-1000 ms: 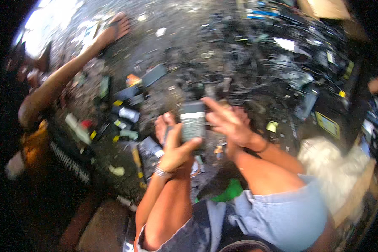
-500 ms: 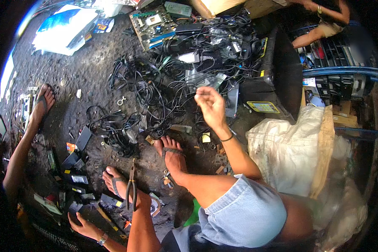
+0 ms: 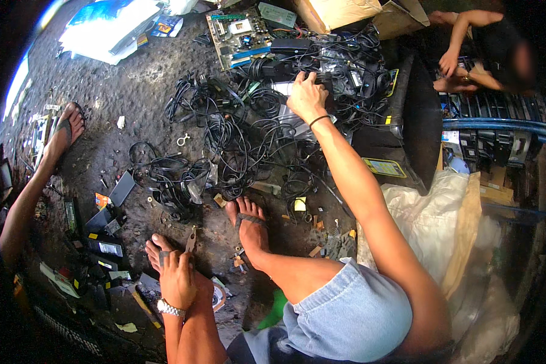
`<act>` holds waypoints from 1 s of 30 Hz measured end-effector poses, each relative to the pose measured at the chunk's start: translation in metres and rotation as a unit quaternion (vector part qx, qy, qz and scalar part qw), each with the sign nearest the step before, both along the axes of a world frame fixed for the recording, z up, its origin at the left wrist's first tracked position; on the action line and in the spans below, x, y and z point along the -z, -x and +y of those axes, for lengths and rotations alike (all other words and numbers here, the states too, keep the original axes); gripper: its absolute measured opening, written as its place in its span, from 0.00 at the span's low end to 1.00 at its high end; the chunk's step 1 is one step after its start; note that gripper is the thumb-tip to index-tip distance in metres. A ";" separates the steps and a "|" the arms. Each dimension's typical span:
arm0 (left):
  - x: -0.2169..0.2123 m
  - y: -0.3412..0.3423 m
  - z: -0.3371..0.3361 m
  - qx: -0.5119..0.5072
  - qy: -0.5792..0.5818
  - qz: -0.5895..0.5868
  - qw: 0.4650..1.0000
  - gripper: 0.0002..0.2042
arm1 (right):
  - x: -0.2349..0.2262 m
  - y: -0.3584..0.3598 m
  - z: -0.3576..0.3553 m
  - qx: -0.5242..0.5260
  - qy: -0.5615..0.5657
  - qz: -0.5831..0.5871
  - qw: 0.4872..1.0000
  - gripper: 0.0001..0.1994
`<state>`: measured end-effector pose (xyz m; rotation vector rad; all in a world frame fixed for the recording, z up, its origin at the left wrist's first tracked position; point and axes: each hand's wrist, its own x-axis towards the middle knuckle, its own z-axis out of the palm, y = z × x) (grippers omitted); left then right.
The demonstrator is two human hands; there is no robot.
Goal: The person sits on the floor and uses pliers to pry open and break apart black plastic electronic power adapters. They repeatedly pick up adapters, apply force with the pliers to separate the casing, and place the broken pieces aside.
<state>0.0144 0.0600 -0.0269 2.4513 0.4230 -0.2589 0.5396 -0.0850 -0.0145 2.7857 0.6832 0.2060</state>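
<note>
My right hand [image 3: 309,99] reaches into the far side of a tangled heap of black cables [image 3: 230,130], its fingers bent down and closed. What they hold is hidden; a clear plastic bag and a pale flat piece lie beside it. Close to my foot, my left hand [image 3: 177,282], with a metal-band watch at the wrist, is closed over the handles of a pair of pliers [image 3: 191,240]. Only the jaws show above the fingers, pointing away from me.
A green-brown circuit board [image 3: 233,36] lies beyond the cables. At right stand a black bin [image 3: 415,121] and a white sack [image 3: 431,212]. Several small black electronic parts [image 3: 106,249] are scattered at left. Another person's foot [image 3: 71,124] is at far left; another person's arms [image 3: 461,45] are at upper right.
My right hand has moved away from me, from above the cables down onto the heap. My left hand has come up and right from the floor onto the pliers.
</note>
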 end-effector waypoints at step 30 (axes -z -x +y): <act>0.028 0.031 0.003 -0.126 0.045 0.006 0.991 0.29 | -0.028 0.159 -0.125 0.046 -0.613 0.483 0.623 0.25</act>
